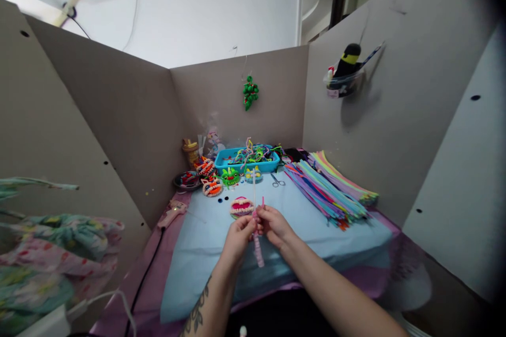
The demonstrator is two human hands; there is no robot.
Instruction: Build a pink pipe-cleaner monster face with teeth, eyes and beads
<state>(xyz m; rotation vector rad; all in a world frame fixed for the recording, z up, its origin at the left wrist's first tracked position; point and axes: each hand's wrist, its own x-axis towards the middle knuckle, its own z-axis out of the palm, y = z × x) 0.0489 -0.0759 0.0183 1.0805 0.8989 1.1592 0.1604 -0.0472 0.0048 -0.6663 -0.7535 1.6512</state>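
- We see the left hand (238, 235) with its fingers closed in a pinch on a pink pipe cleaner (259, 254).
- The right hand (275, 226) pinches the same pipe cleaner just beside the left one; the two hands almost touch.
- The pipe cleaner stands nearly upright above the middle of the worktop (185, 279). Its lower end hangs below the hands toward the near edge, and a thin part rises above them.
- Just behind the hands, a pink mouth figure (241, 207) lies on the light blue mat (316, 231).
- Near the far edge stand a blue tray (221, 160) with mixed pipe cleaners, a green figure (230, 177) and an orange figure (212, 187).
- Small scissors (278, 181) lie in front of the tray.
- A bundle of long pipe cleaners (330, 192) lies along the right edge.
- A glue gun (172, 214) rests at the left edge.
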